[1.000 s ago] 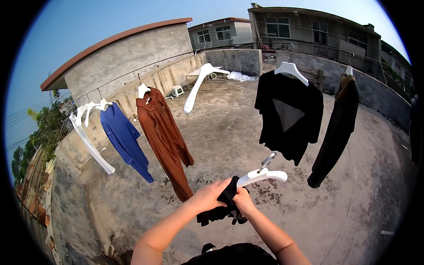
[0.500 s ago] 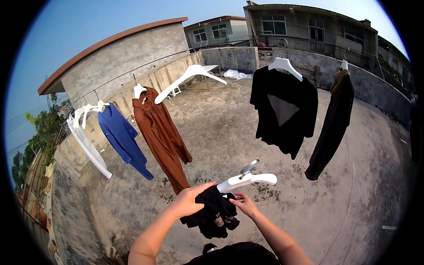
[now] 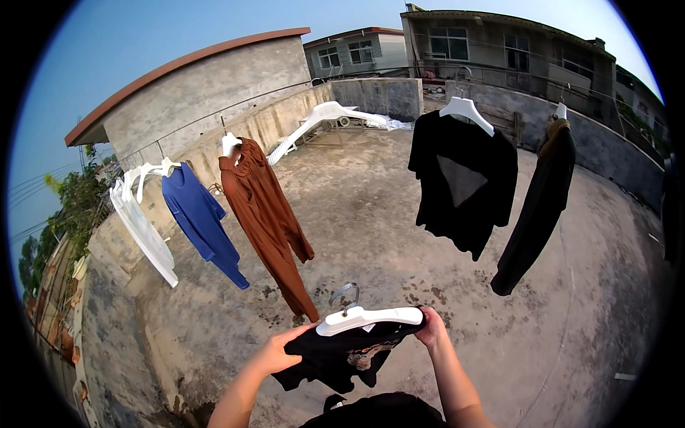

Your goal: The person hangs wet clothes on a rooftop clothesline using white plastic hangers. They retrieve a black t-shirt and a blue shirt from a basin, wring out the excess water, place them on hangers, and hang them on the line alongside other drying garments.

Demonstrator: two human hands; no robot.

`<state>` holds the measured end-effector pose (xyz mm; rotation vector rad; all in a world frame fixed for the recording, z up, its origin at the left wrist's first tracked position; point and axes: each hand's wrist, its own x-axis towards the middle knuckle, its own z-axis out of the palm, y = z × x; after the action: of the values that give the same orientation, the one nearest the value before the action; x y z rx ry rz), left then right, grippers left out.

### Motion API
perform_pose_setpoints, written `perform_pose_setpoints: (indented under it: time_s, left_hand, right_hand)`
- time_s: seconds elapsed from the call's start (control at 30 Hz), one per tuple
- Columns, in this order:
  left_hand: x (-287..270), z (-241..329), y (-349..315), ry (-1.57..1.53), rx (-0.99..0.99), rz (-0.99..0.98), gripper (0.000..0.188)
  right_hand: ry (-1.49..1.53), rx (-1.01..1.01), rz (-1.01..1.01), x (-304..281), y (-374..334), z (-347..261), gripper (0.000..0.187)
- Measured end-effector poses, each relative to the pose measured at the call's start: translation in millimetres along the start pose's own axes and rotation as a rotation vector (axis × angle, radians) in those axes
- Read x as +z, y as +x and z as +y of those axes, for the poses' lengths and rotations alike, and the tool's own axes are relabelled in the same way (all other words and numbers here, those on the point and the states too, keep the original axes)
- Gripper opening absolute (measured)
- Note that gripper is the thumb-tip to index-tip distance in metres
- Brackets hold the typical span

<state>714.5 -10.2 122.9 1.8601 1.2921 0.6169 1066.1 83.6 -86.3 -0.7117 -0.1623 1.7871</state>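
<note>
A black T-shirt point(image 3: 325, 357) with a printed figure on its front hangs before me, low in the head view. Inside its neck sits a white hanger point(image 3: 378, 318) with a metal hook standing up. My left hand point(image 3: 278, 351) is closed on the shirt's left shoulder, its thumb across the cloth. At the other end my right hand point(image 3: 432, 332) pinches the right shoulder beside the hanger's tip. Part of the hanger's left arm is covered by the cloth.
An empty white hanger point(image 3: 330, 112) hangs on the line ahead. Left of it are brown trousers point(image 3: 260, 207), a blue long-sleeved top point(image 3: 200, 214) and a white garment point(image 3: 143, 232). Two black garments hang at right, one a top point(image 3: 464, 178). A concrete wall point(image 3: 378, 96) bounds the rooftop.
My right hand has moved right and up to the hanger's right end. The hanger's right arm, bare before, now has the shirt's shoulder over it. The hanger has shifted left and lower.
</note>
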Motion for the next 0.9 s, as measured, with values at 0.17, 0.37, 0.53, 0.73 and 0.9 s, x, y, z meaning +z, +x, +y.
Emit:
perform_pose_setpoints:
  time_s: [0.17,0.37,0.53,0.73,0.9]
  left_hand:
    - [3,-5,2,0.168,0.065,-0.022,0.070]
    - [19,2,17,0.199,0.063,0.033,0.069]
    - [13,0,15,0.054,0.170,0.075,0.066]
    - [10,23,9,0.131,0.169,0.084,0.065]
    - [2,16,1,0.117,0.198,0.388,0.072]
  right_hand:
    - [-0.416,-0.390,0.222,38,-30,-32,0.018]
    - [-1.036,-0.535,-0.093,76,-65,-28,0.013]
    - [-1.608,-1.046,-0.076,83,-74,-39,0.029]
    - [-1.688,-0.887,-0.200,103,-70,-47,0.043]
    - [-1.590,-1.143,0.004,93,-70,-54,0.033]
